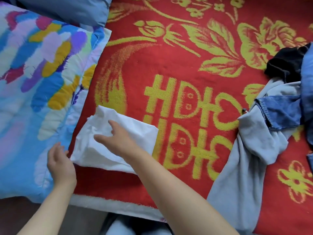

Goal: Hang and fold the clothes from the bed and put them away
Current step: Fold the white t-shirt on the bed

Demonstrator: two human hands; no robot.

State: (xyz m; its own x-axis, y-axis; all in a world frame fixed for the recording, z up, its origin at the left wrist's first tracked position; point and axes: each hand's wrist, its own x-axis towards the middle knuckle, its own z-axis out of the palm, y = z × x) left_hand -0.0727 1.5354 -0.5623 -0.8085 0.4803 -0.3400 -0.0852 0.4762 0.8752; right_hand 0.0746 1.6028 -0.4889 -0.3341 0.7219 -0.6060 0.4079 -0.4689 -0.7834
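A folded white garment (135, 133) lies on the red and yellow blanket (169, 65), near the bed's front left. My right hand (116, 138) rests on top of it, fingers spread and slightly bent, pressing the cloth. My left hand (59, 160) is at the garment's near left corner, fingers touching its edge; whether it pinches the cloth is unclear. To the right lies a pile of unfolded clothes: a light grey-blue sweatshirt (250, 150), denim pieces (284, 112) and a black garment (288, 63).
A quilt with blue, purple and yellow patches (33, 82) lies folded at the left. A blue pillow (71, 9) sits behind it. The bed's white front edge (110, 206) runs along the bottom, with my knees below it.
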